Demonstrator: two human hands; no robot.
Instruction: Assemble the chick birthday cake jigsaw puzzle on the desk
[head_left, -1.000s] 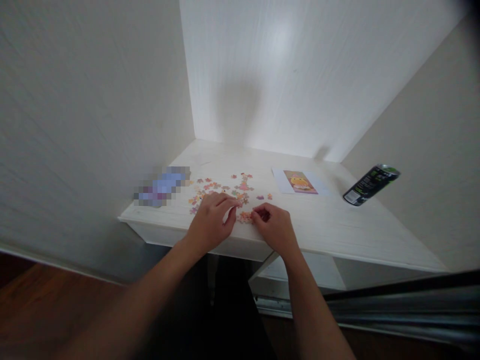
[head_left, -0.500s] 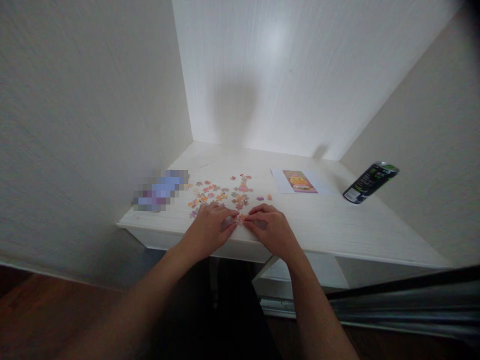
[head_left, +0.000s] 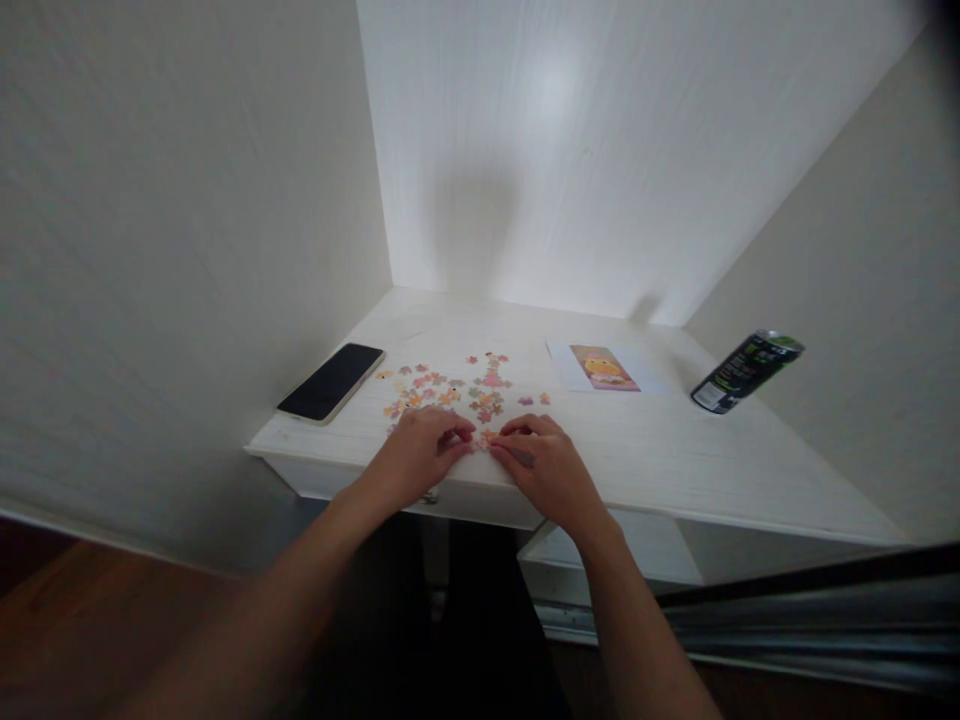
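- Head view: the left hand [head_left: 420, 452] has just been brought down to the puzzle cluster [head_left: 484, 441] at the desk [head_left: 667, 455] edge, so it's now reached from both sides, with the right hand [head_left: 551, 460] opposite.
- Both are drawn nearly together at the tips; whether a piece is clamped can't be told.
- Loose pieces [head_left: 431, 380] are partly blocked by the left hand.
- Phone [head_left: 331, 383] seen left; card [head_left: 604, 368] and can [head_left: 746, 372] right, well apart.

The left forearm [head_left: 307, 560], bare, slants in from the lower left, the right forearm [head_left: 637, 600] from the lower right. The left hand [head_left: 420, 450] and right hand [head_left: 549, 458] face each other, fingers [head_left: 450, 424] curled toward the thumbs [head_left: 454, 458], their tips near but apart
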